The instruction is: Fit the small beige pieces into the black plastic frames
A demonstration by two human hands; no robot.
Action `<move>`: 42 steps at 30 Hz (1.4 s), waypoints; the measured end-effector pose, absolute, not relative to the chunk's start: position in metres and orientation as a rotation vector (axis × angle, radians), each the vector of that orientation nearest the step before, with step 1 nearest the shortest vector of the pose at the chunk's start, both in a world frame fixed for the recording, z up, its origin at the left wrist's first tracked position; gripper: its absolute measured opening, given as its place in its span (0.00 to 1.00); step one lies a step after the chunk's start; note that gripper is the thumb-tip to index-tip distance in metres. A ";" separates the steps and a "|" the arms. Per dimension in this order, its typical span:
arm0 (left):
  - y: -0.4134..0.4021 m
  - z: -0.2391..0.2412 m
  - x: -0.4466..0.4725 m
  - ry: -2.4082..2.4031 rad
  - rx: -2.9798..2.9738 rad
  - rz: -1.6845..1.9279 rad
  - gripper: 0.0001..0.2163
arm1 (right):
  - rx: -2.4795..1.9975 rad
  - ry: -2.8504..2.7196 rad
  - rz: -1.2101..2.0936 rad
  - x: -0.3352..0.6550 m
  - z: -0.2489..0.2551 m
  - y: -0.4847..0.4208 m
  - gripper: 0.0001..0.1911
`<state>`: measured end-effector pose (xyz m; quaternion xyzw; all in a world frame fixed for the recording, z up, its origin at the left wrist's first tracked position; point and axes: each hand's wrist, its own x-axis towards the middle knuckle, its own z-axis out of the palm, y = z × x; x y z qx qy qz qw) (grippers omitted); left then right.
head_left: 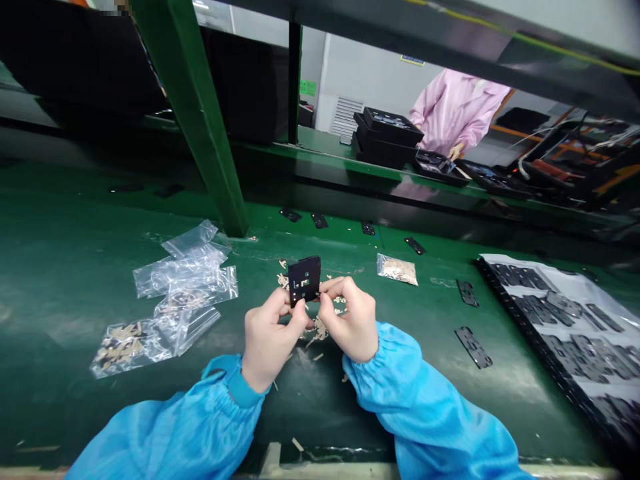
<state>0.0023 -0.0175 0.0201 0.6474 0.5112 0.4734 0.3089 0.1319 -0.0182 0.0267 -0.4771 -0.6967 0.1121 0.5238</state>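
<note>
Blue sleeves (435, 400) lead up to both hands — the left hand (267, 337) pinching a black plate (305, 275) upright between them, the right hand (353, 317) curled at its edge, its grip unclear. Beige pieces (320, 328) lie beneath the hands; plastic bags (193, 273) leftward, a parts tray (525, 332) well rightward.

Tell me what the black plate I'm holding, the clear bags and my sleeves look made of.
Black plate: probably matte hard plastic, given its dull face; coated metal possible.
Clear bags: glossy plastic film, see-through and creased.
Sleeves: likely synthetic fabric, softly shiny, gathered.
</note>
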 end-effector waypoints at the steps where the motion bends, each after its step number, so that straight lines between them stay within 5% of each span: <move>1: -0.018 0.021 0.002 1.360 1.733 1.260 0.05 | -1.144 -1.679 0.248 0.132 0.026 -0.018 0.08; 10: -0.018 0.022 0.001 1.418 1.836 1.279 0.06 | -1.126 -1.743 0.173 0.133 0.023 -0.018 0.07; 42: -0.015 0.022 -0.003 1.285 1.822 1.262 0.07 | -1.143 -1.561 0.965 0.144 0.040 -0.015 0.05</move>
